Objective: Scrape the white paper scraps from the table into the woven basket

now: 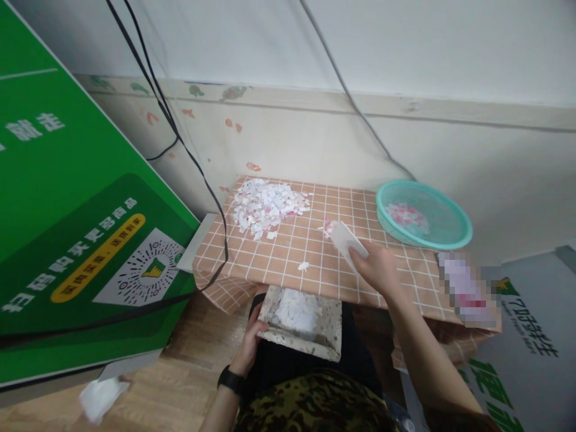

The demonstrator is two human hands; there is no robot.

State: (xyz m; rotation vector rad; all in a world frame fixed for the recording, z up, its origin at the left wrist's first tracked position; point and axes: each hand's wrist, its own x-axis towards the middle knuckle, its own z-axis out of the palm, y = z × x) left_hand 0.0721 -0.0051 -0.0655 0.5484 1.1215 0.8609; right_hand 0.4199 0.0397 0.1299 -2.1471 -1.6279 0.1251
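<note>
My left hand (251,341) grips the left side of a shallow, speckled, pale tray (332,330) held just below the table's front edge. White paper scraps (294,312) lie inside the tray. My right hand (375,267) is closed on a flat white card-like piece (345,238), tilted over the tabletop. At the far end of that piece sits a small heap of pink and white scraps (328,227), partly hidden by it. A stray white scrap (303,266) lies between this heap and the tray.
A large pile of white and pink scraps (267,207) is at the back left of the checked tablecloth (265,258). A turquoise basket (465,231) with pink scraps stands at the right. Black cables (211,186) hang at the left, near a green sign (81,180).
</note>
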